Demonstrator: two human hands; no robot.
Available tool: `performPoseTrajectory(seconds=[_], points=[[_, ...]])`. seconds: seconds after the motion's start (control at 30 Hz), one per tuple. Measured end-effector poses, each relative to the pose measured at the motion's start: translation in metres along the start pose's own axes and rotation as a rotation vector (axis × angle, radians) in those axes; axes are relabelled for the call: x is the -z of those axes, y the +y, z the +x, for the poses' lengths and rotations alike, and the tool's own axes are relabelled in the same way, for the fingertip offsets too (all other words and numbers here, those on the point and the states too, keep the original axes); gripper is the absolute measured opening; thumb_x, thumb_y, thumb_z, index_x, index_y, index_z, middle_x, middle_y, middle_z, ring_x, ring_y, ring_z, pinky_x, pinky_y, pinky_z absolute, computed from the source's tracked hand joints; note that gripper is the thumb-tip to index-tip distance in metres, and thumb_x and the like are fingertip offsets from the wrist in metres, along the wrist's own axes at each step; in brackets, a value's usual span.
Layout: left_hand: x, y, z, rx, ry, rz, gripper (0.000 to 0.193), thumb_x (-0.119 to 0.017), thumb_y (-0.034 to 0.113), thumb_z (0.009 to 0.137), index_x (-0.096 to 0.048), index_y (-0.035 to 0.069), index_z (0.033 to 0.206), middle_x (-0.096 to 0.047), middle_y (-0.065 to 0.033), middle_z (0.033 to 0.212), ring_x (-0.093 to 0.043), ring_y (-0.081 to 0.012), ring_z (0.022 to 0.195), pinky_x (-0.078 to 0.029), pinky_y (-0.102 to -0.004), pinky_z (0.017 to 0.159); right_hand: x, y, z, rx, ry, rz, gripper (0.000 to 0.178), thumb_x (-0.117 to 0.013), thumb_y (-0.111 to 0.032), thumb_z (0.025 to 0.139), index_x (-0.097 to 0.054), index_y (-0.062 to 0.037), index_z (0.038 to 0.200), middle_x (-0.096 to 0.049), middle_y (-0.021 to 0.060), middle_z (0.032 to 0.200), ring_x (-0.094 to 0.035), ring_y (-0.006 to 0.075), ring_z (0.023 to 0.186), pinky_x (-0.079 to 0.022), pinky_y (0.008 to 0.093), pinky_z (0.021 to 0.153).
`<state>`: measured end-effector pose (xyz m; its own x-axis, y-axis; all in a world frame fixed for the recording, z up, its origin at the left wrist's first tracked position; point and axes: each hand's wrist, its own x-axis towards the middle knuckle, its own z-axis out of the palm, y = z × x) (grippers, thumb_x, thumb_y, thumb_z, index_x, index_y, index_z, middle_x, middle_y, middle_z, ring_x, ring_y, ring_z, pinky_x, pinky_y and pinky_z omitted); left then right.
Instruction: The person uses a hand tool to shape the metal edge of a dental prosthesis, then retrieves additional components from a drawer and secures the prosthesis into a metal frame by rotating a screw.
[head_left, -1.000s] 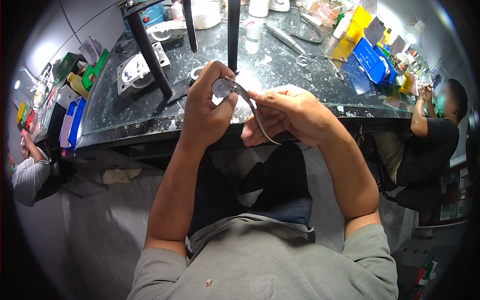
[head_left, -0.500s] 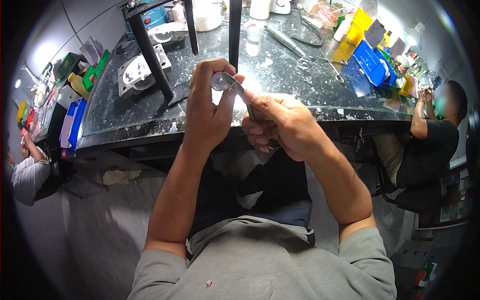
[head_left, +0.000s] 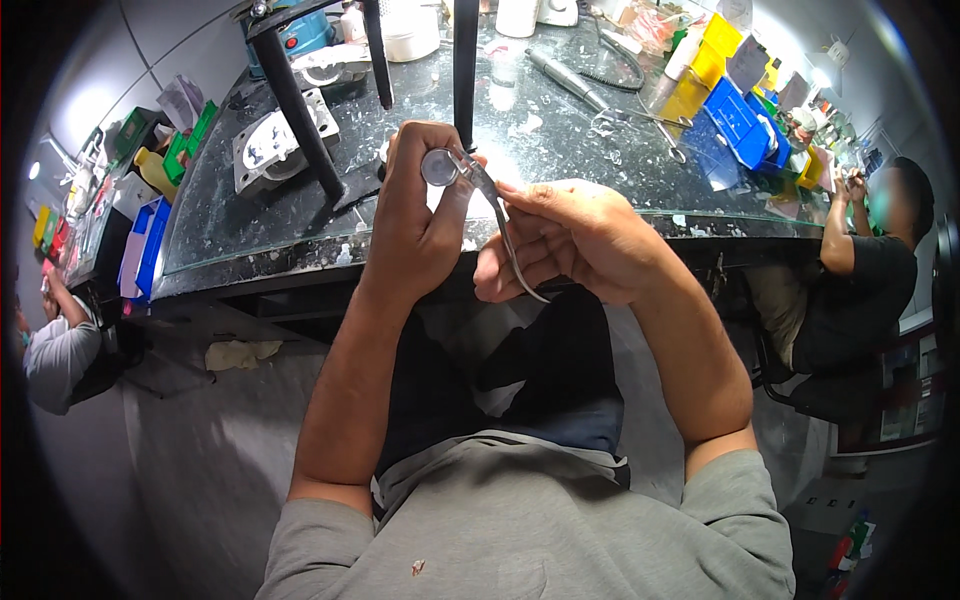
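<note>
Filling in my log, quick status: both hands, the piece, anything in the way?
Left hand curled around small round greyish piece. Right hand: thumb against curved metal tool, fingers loosely bent. Black post just beyond the hands, not visibly blocking.

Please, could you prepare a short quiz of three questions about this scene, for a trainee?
1. Which hand holds the small round piece?
2. True or false: the right hand touches the curved metal tool.
3. The grey rod-shaped tool lies:
A) on the floor
B) on the bench
C) inside a blue bin

Key:
1. The left hand
2. True
3. B
</note>
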<state>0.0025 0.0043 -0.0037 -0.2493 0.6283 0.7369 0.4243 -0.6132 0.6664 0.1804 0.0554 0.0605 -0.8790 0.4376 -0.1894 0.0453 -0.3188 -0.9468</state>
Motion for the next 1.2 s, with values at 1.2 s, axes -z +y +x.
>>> performPoseTrajectory(seconds=[1.2], points=[[0.004,0.002,0.001,0.037,-0.108,0.049,0.025,-0.061,0.000,0.081,-0.051,0.003,0.104,-0.051,-0.0095,0.096,-0.047,-0.0242,0.089,-0.039,-0.0346,0.085,0.007,-0.008,0.001,-0.026,0.052,-0.094,0.040,-0.055,-0.038,0.098,-0.056,-0.0022,0.082,-0.051,0.0031,0.064,-0.050,0.0118,0.052,-0.053,0.0282,0.052]])
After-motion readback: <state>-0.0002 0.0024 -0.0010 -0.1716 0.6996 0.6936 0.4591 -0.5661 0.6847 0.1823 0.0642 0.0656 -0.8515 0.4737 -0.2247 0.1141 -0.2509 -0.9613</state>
